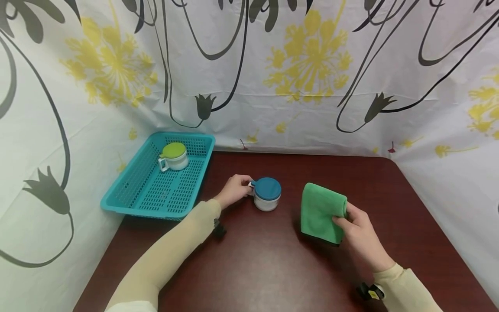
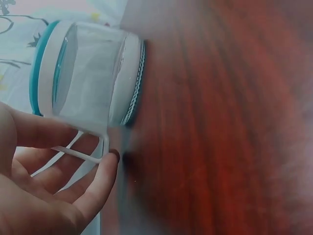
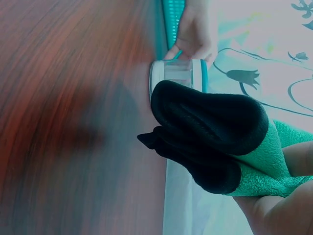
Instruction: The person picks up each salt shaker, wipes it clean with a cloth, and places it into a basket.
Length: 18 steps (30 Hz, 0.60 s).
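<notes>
Right hand (image 1: 360, 236), nearest you at abt 4 o'clock on the table (image 1: 273, 268), is clamped round a folded green cloth (image 1: 321, 212); thumb and fingers wrap its right edge, cloth lifted off the wood or nearly so. Right wrist view shows the fold hanging dark on its underside, loose layers drooping.

Left hand (image 1: 234, 190), further out at abt 12, pinches the white handle (image 2: 93, 154) of a small clear jar w/ blue lid (image 1: 267, 193). Jar sits upright on the table, just left of the cloth, not touching it. Left wrist view: your fingertips (image 2: 110, 159) are curled on the thin handle loop only, not on the jar body.

Further still, at abt 10 o'clock, a teal basket (image 1: 128, 195) holds a second jar w/ green lid (image 1: 173, 156), near its back wall.

Risks, as I judge them: the handle grip is thin, so the jar could swing or tip if you lift fast. Can't tell if the blue lid is fully seated; it may pop off under pressure from the cloth. Loose cloth layers could snag the lid rim and drag the jar. Basket edge is close to your left wrist; a wide elbow move could knock it.
</notes>
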Motion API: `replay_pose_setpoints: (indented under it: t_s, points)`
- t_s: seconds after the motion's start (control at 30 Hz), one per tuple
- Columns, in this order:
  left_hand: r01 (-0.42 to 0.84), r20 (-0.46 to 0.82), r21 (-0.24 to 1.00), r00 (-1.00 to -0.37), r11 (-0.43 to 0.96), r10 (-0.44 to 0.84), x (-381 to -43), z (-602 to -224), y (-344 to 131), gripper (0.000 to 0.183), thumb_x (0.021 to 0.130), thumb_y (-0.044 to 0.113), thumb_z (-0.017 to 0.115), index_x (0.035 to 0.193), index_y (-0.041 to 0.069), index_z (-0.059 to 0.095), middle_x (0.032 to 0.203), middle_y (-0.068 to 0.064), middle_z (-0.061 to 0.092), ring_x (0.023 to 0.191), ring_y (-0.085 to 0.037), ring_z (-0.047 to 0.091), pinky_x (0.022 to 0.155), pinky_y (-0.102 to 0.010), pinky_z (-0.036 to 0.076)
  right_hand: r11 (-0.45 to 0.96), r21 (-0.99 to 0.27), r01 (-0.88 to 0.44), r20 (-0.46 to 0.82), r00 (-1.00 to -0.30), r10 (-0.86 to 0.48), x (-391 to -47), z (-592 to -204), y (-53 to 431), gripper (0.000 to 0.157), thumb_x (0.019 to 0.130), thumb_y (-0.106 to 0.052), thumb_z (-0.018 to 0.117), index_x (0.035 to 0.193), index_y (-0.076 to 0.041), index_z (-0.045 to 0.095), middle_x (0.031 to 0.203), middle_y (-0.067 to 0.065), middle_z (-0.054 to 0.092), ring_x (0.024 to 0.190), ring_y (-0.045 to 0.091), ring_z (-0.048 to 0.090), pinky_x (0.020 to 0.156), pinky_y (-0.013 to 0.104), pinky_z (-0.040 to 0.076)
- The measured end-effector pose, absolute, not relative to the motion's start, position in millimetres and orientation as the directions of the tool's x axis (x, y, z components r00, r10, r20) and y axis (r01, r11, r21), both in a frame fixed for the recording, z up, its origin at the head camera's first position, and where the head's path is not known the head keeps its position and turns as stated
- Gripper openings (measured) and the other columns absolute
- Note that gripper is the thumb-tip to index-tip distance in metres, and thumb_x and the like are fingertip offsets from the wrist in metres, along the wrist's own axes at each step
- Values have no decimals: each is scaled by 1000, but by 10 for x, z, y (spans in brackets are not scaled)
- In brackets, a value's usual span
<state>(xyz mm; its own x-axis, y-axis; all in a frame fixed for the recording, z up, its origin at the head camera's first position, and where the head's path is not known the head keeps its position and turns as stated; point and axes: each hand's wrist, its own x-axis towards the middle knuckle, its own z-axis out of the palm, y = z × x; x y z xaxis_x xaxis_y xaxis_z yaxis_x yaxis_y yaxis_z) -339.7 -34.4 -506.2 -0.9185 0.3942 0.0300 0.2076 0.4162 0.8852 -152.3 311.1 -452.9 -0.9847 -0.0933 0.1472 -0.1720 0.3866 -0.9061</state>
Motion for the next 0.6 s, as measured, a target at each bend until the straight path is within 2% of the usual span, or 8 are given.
replay_pose_setpoints:
  t_s: [0.37,0.6]
  points:
    - [115,3,927,-954,358,298,-3143,-5081,-415,12,93,11,70,104,14,74,103,-4,70,88,-25,66,75,-33,58,399,-901,-170,140,-985,-102,-1501,-4530,3101,40,105,-13,53,145,-19,52,136,9,59,111,22,65,81,37,58]
    - [20,-92,959,-921,283,378,-3011,-5032,-519,8,94,15,69,100,9,70,105,-8,67,94,-25,63,83,-43,58,399,-904,-152,125,-988,-94,-1497,-4535,3107,40,104,-13,54,144,-15,52,135,11,59,111,22,65,81,38,58]
